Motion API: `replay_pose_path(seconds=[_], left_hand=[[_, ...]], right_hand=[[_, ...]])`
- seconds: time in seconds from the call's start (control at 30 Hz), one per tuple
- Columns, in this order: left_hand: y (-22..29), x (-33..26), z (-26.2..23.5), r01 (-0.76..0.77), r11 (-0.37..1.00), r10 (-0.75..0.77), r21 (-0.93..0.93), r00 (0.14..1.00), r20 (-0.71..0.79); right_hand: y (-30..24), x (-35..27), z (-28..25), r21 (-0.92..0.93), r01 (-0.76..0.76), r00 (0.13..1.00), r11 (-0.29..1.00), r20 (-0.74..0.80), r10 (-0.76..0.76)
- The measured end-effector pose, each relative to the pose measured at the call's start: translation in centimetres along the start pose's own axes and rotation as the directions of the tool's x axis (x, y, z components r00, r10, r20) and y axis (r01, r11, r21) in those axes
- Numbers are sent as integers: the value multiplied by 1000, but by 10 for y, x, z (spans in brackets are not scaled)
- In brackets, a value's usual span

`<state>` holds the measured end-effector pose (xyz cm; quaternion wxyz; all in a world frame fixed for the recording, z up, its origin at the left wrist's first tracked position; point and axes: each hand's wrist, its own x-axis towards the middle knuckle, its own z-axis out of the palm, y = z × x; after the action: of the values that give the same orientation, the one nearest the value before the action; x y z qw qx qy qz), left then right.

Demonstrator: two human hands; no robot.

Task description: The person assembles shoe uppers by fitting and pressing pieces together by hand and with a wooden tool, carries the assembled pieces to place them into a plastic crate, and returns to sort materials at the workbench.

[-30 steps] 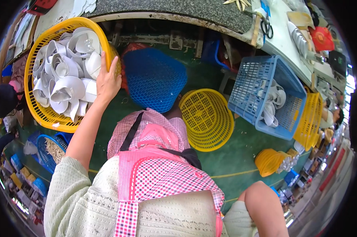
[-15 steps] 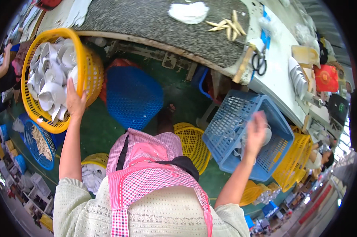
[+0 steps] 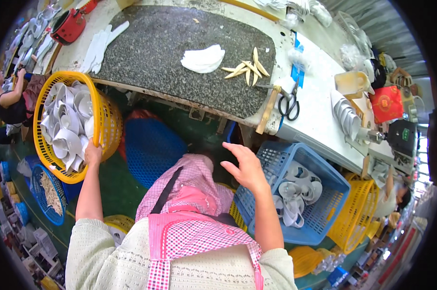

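At left, under the bench | yellow basket [image 3: 109, 121], round, full of white curled pieces | left hand [image 3: 92, 153] grips rim | right hand [image 3: 247, 166] spread, empty

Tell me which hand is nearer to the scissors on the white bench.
Right. The right hand hangs open in the air below and left of the scissors, above the blue basket. The left hand is far off to the left, gripping the yellow basket.
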<state>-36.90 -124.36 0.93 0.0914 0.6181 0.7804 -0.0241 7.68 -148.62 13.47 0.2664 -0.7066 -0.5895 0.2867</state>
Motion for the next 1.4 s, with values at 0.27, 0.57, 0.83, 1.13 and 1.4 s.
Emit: replay_pose_path(seconds=[0.27, 0.57, 0.83, 1.13, 1.4], left_hand=[[38, -18, -34, -1, 997, 30, 79, 931, -365], [196, 212, -70, -516, 786, 291, -340, 794, -534], [182, 385, -80, -84, 967, 78, -240, 996, -34], [190, 361, -151, -287, 711, 335, -642, 941, -50], [322, 268, -196, -279, 58, 256, -959, 932, -256]], right_hand=[[14, 25, 39, 150, -170, 959, 974, -201, 199], [36, 226, 31, 464, -249, 873, 850, -271, 404], [35, 335, 33, 115, -553, 717, 825, -438, 542], [59, 365, 42, 380, -641, 612, 667, -270, 743], [12, 356, 43, -95, -353, 857, 931, -432, 281]])
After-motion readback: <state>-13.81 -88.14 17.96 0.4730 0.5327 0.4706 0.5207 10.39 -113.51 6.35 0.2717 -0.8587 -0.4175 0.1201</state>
